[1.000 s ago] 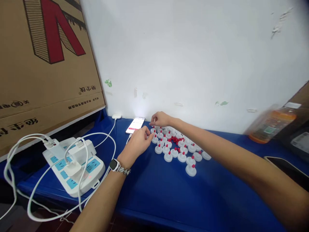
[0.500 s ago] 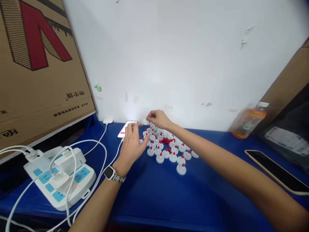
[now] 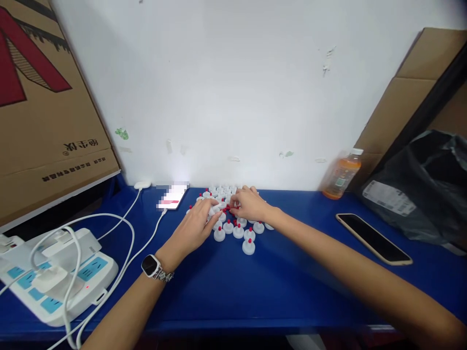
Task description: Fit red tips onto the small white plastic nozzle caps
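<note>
Both hands were held over the white caps [image 3: 233,227] with red tips, clustered mid-table [image 3: 255,291] near the wall. Left hand [image 3: 195,228] was curled, fingertips on a cap; a grip couldn't be confirmed. Right hand [image 3: 250,205] was pinched at the red bits [image 3: 229,209]; contents unclear. A phone [image 3: 372,238] was seen right.

Left hand [image 3: 193,228] palm down, fingers curled, right hand [image 3: 251,205] beside it, forearms extended
</note>
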Tool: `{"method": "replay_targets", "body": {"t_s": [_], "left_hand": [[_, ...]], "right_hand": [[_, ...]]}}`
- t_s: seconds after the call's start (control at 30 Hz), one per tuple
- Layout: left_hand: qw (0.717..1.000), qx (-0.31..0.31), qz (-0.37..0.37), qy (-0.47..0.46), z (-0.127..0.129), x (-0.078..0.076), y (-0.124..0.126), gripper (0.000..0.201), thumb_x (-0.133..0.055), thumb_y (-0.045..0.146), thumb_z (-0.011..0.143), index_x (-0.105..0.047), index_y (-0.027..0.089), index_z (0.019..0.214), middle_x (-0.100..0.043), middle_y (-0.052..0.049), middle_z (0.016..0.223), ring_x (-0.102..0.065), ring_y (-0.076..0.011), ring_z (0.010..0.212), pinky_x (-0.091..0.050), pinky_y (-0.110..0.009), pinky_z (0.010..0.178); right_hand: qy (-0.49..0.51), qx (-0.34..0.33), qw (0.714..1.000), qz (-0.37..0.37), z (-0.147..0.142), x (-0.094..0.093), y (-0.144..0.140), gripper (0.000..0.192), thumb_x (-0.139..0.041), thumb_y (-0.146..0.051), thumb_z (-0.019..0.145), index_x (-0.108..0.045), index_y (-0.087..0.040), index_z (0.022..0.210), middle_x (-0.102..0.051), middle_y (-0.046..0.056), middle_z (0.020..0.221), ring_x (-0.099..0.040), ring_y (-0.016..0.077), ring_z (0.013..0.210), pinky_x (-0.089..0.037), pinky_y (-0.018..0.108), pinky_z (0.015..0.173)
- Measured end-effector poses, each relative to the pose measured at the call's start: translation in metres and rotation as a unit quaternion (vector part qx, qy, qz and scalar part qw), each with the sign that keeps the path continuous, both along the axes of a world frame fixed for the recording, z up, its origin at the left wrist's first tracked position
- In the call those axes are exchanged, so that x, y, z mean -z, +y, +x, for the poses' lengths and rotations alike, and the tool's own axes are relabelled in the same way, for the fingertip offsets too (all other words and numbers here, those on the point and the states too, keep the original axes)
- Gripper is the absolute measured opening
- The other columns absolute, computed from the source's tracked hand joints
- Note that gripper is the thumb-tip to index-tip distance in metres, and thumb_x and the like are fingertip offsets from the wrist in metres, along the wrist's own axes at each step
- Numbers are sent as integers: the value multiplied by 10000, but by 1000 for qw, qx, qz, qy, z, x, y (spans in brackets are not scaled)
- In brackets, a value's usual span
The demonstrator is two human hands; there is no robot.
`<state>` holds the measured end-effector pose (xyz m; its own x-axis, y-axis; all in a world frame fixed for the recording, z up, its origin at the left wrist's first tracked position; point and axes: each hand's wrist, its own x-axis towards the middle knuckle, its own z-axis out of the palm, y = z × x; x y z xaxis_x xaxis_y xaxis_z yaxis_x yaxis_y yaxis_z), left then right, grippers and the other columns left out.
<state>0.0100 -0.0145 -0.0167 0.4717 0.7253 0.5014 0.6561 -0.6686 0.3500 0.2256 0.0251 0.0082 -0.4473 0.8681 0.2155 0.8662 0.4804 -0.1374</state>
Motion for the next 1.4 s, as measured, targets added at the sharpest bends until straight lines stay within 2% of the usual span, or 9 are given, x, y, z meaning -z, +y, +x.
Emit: {"method": "replay_targets", "body": {"t_s": [0.3, 0.4, 0.47, 0.57, 0.67, 0.8, 1.07, 1.27, 1.4], "left_hand": [[999, 8, -24, 21, -2, 1, 1, 330, -386, 435, 1016, -508, 192, 1203, -590, -103, 1132, -586, -256, 1082, -498, -434, 939], [1000, 8, -23, 13, -1, 0, 0, 334, -391, 439, 1013, -516, 195, 1204, -595, -103, 1125, -593, -256, 1072, -505, -431, 934], [1000, 5, -23, 10, 1, 0, -2, 342, -390, 446, 1014, -514, 197, 1213, -597, -102, 1137, -598, -254, 1075, -504, -434, 943], [1000, 8, -19, 9, 4, 1, -5, 354, -380, 453, 1019, -492, 203, 1242, -598, -100, 1172, -598, -251, 1099, -494, -435, 968], [999, 26, -14, 19, 9, 4, -8, 366, -366, 452, 1025, -471, 200, 1270, -598, -109, 1196, -595, -256, 1125, -491, -434, 969], [998, 45, 2, 36, 14, 5, -11, 364, -356, 440, 1031, -471, 187, 1266, -606, -114, 1162, -605, -259, 1085, -500, -426, 924], [997, 71, 2, 35, 12, 4, -12, 352, -363, 426, 1032, -453, 178, 1266, -590, -119, 1170, -597, -246, 1084, -501, -410, 931], [997, 82, -5, 7, 14, 1, -13, 421, -381, 432, 1028, -376, 213, 1388, -560, -120, 1298, -554, -246, 1206, -468, -413, 1008], [999, 26, 34, -26, 12, -6, -4, 620, -511, 499, 965, -300, 203, 1468, -576, -117, 1269, -536, -268, 1195, -437, -442, 1025]], "right_hand": [[-69, 8, 997, -12, -4, 11, 13, 90, -686, -245, 771, -750, -184, 752, -721, 119, 844, -538, 293, 998, -297, 416, 898], [16, 16, 999, -24, 1, 10, 12, 110, -680, -249, 786, -727, -188, 707, -716, 87, 757, -561, 277, 986, -321, 416, 917], [153, 9, 988, -32, 4, 8, 4, 152, -662, -299, 820, -715, -182, 738, -723, 73, 785, -598, 244, 918, -382, 384, 870], [424, -18, 900, -96, 3, 7, -17, 245, -659, -417, 832, -669, -173, 810, -714, 49, 773, -620, 179, 724, -450, 310, 692], [583, -18, 799, -148, -4, 11, -41, 307, -721, -476, 775, -625, -184, 790, -680, 13, 693, -572, 137, 607, -423, 271, 580], [635, -23, 754, -168, -14, 18, -58, 335, -776, -475, 727, -603, -189, 750, -656, -10, 658, -547, 113, 582, -418, 260, 576], [622, -59, 760, -180, -16, 22, -58, 372, -777, -500, 731, -563, -195, 727, -646, -5, 677, -583, 127, 632, -452, 271, 622], [600, -85, 775, -180, -17, 7, -61, 370, -753, -496, 759, -536, -200, 710, -634, -2, 675, -575, 135, 644, -467, 289, 651], [568, -63, 817, -72, -3, 3, -53, 300, -700, -450, 815, -545, -201, 752, -628, 1, 688, -570, 140, 650, -451, 284, 637]]}}
